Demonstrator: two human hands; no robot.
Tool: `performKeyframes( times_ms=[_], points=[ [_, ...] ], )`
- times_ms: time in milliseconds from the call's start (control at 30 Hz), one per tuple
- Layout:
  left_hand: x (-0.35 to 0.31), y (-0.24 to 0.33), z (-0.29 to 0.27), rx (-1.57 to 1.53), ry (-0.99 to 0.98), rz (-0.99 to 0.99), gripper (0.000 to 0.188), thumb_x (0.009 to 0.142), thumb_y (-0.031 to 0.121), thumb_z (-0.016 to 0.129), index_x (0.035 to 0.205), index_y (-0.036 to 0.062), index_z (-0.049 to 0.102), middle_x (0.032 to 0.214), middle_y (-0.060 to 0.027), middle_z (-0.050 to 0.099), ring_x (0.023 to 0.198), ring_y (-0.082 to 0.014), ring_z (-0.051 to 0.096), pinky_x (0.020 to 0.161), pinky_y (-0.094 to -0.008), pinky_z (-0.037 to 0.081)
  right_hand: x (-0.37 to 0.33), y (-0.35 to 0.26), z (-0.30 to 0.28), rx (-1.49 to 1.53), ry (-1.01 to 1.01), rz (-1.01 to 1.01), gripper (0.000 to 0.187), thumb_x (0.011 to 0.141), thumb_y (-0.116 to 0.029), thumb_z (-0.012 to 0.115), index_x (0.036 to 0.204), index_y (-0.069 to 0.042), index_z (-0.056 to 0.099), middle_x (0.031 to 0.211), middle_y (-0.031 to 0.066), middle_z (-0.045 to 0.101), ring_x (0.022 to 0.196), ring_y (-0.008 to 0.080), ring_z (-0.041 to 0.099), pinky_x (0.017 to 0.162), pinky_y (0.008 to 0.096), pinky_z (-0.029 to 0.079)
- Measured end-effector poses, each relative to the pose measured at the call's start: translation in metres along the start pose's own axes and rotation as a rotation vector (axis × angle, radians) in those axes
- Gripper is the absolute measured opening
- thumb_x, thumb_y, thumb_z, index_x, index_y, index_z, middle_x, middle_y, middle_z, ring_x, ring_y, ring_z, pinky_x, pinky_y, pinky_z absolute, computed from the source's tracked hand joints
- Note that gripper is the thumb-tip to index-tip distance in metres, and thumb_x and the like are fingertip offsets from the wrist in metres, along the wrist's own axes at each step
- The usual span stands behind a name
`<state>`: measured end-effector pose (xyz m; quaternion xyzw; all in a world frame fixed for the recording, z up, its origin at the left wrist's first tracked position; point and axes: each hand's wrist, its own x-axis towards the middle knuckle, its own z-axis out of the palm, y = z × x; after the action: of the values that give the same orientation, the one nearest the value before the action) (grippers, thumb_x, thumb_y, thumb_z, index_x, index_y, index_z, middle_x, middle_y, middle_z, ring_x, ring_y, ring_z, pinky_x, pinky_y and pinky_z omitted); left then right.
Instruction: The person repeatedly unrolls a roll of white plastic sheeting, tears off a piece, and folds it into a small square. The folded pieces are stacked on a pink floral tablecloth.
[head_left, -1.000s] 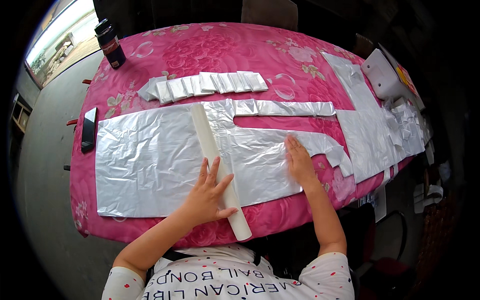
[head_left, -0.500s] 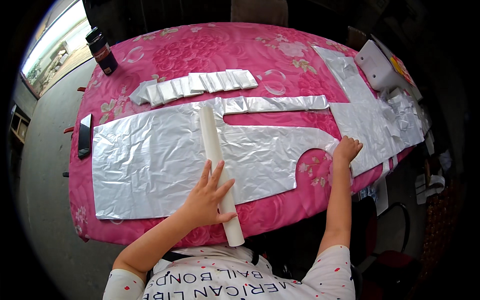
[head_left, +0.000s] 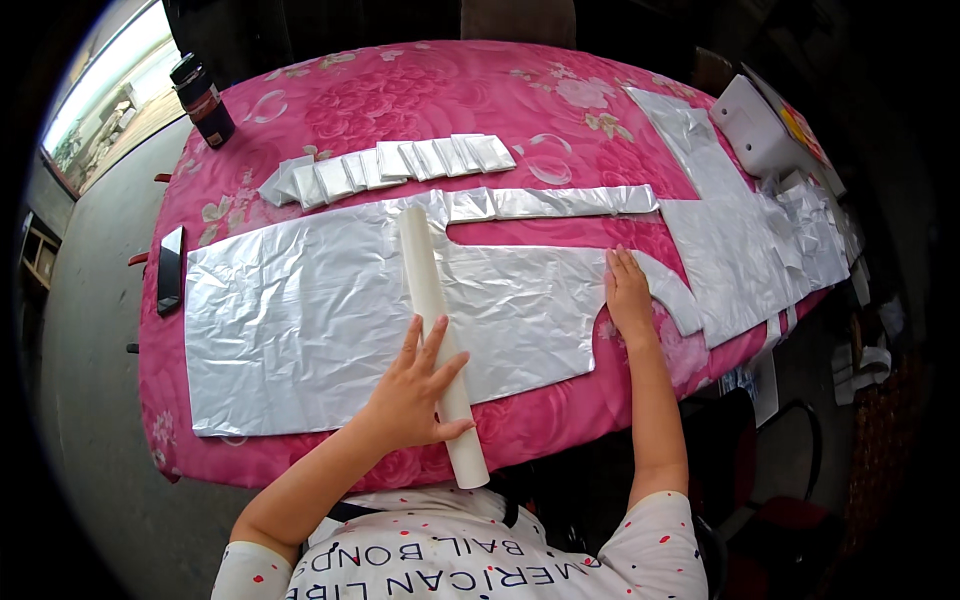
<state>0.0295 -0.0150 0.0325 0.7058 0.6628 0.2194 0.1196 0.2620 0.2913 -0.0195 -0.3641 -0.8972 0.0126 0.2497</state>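
A thin, silvery-white plastic apron lies spread over the table, with a long folded strap along its far side and a curved neck strap at its right end. Across its middle rests a white tube, its near end reaching past the table edge. My left hand is on the tube's near half, fingers spread rather than wrapped round it. Fingers stretched out, my right hand lies flat on the apron where the neck strap begins. The strap's loose end sits just right of that hand.
A row of folded plastic packets lies beyond the apron. More plastic sheets are heaped at the right, near a white container. A dark jar and a phone stand at the left. Pink floral cloth covers the table.
My right hand has moved left from the tip of the neck strap, let go of it and flattened onto its base. The strap's end now lies lower and farther right. My left hand stays on the tube.
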Motion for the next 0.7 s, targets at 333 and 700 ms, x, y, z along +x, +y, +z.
performKeyframes(
  times_ms=[333, 700],
  points=[
    [0.004, 0.003, 0.001, 0.005, 0.009, 0.005, 0.073, 0.067, 0.052, 0.066, 0.124, 0.0077, 0.052, 0.146, -0.0265, 0.016, 0.133, -0.0523, 0.007, 0.105, -0.0531, 0.024, 0.001, 0.051, -0.034, -0.166, 0.096, 0.014, 0.006, 0.073, -0.003, 0.061, 0.078, -0.004, 0.058, 0.078, 0.0105, 0.056, 0.08, 0.0295, 0.056, 0.071, 0.04, 0.045],
    [0.002, 0.0, 0.004, 0.007, 0.043, 0.015, 0.073, 0.067, 0.053, 0.065, 0.123, 0.0074, 0.054, 0.146, -0.0249, 0.017, 0.133, -0.0528, 0.009, 0.106, -0.0525, 0.024, 0.014, -0.015, -0.078, 0.172, 0.019, 0.197, 0.011, 0.071, -0.004, 0.058, 0.081, -0.003, 0.055, 0.071, 0.0114, 0.06, 0.063, 0.0283, 0.057, 0.061, 0.0348, 0.047]
  ],
)
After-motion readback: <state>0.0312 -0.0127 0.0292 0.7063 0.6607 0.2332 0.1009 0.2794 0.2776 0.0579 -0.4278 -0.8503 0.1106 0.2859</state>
